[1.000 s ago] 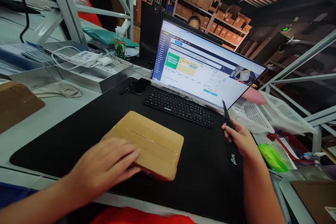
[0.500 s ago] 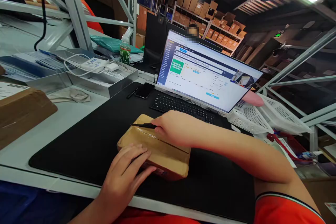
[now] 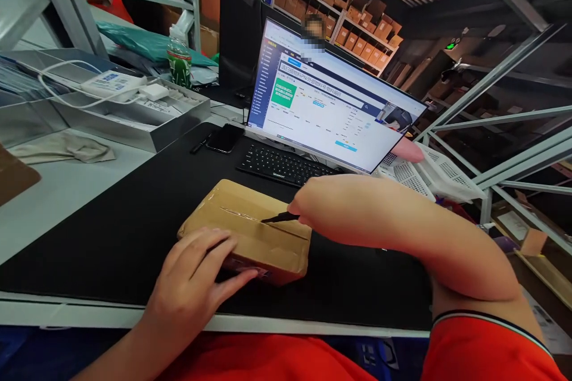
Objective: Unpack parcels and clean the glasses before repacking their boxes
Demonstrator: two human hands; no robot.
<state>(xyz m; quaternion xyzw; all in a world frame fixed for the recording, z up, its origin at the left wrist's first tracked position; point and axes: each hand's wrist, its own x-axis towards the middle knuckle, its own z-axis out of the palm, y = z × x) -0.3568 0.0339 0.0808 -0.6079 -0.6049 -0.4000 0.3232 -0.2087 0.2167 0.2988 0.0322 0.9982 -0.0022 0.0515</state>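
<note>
A brown taped cardboard box (image 3: 268,250) sits on the black desk mat (image 3: 111,232). My left hand (image 3: 192,274) grips its near left side, fingers on the top and thumb along the front face. My right hand (image 3: 313,205) is closed around a slim black box cutter (image 3: 274,218), most of whose handle is hidden in the fist. The cutter's tip meets the seam in the middle of the box top. To the left of the tip, a slit with shiny tape edges runs along that seam.
Behind the box are a black keyboard (image 3: 286,165) and a lit monitor (image 3: 330,113). A phone (image 3: 226,139) and a pen (image 3: 201,143) lie on the mat's far left. Grey metal trays (image 3: 179,122) stand at left, a green-labelled bottle (image 3: 179,62) behind them. White baskets (image 3: 415,175) are at right.
My right hand has drawn the box cutter rightward along the seam, from the box's far left end to its middle. My left hand stays on the box. The camera view has shifted.
</note>
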